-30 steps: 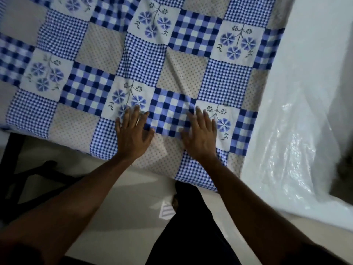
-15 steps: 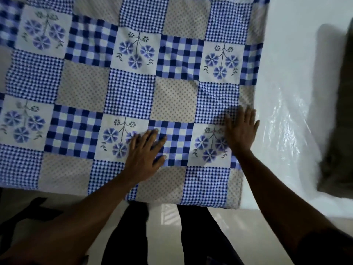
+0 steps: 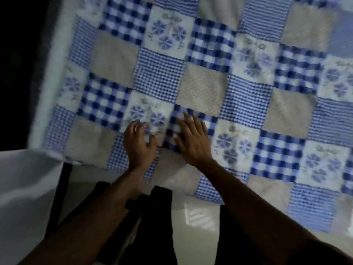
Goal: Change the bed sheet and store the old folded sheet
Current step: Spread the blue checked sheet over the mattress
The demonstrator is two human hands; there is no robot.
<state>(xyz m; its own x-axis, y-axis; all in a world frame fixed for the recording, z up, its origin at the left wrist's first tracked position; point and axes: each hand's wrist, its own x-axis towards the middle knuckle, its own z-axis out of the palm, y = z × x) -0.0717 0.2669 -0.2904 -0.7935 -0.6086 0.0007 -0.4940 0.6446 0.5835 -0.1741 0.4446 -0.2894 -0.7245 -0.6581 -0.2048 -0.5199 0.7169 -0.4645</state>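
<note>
A blue, white and beige patchwork bed sheet (image 3: 202, 88) lies spread over the bed, its near edge hanging toward me. My left hand (image 3: 138, 145) rests on a flowered square near that edge, its fingers a little bent. Just to its right my right hand (image 3: 193, 140) lies flat on a blue check square with straight fingers. Neither hand holds any cloth. The frame is blurred by motion.
The white mattress edge (image 3: 51, 77) runs down the left side of the sheet. A pale sheet of plastic or cloth (image 3: 24, 188) lies at the lower left beside a dark bed leg (image 3: 61, 196). My dark trouser legs (image 3: 158, 222) stand on the light floor (image 3: 198, 217).
The view has swung from the sheet's right end to its left end. My right hand came back left, close to my left hand, and both lie on the sheet near its near edge.
</note>
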